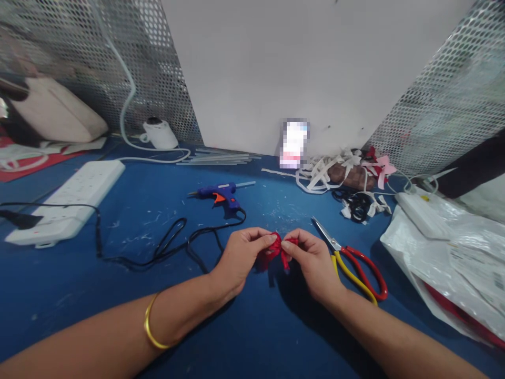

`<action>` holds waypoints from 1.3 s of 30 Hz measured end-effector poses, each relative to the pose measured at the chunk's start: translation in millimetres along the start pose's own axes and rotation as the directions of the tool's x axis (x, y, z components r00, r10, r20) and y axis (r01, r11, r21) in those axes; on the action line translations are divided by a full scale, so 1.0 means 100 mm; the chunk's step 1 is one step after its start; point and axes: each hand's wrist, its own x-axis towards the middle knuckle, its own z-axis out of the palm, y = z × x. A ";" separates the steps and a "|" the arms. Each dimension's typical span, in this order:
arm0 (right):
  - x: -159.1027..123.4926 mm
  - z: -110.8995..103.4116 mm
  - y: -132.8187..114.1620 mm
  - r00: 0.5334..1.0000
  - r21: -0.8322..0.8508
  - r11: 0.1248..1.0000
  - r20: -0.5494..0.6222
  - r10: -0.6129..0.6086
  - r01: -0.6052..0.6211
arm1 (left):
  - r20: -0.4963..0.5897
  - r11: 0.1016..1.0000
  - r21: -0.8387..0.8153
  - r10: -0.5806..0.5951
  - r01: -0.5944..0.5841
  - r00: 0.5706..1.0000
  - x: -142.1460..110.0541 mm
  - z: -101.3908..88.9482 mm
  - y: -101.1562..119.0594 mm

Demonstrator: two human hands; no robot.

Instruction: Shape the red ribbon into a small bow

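Between my two hands, just above the blue tabletop (244,337), is a small red ribbon bow (275,243) with a tail hanging down. My left hand (242,255) pinches its left side between thumb and fingers. On the other side, my right hand (313,260) grips the bow near its middle and right loop. Fingers partly cover the ribbon, so its full shape is hidden. Close to my right hand lie scissors (347,263) with one red and one yellow handle. A blue hot glue gun (221,193) with an orange trigger rests beyond my left hand.
A white power strip (74,195) sits at left, the black cord (158,255) looping across the table. Glue sticks (221,157), a lit phone (294,145) and white ribbon scraps (319,171) line the back. Plastic packaging (445,263) lies right; a white cup-like object (160,134) stands back left.
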 end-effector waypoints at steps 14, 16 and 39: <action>0.04 -0.03 0.08 0.997 0.086 0.996 -0.076 0.003 0.003 | 0.043 0.998 0.059 0.029 -0.032 0.999 0.00 0.01 0.05; 0.04 -0.03 0.08 0.998 0.101 0.995 -0.070 0.006 0.001 | 0.017 0.998 0.049 0.025 -0.026 1.000 0.00 0.01 0.03; 0.03 -0.02 0.03 0.998 0.031 0.999 -0.062 -0.032 0.033 | 0.114 0.986 0.148 0.066 -0.083 0.991 -0.04 0.03 0.08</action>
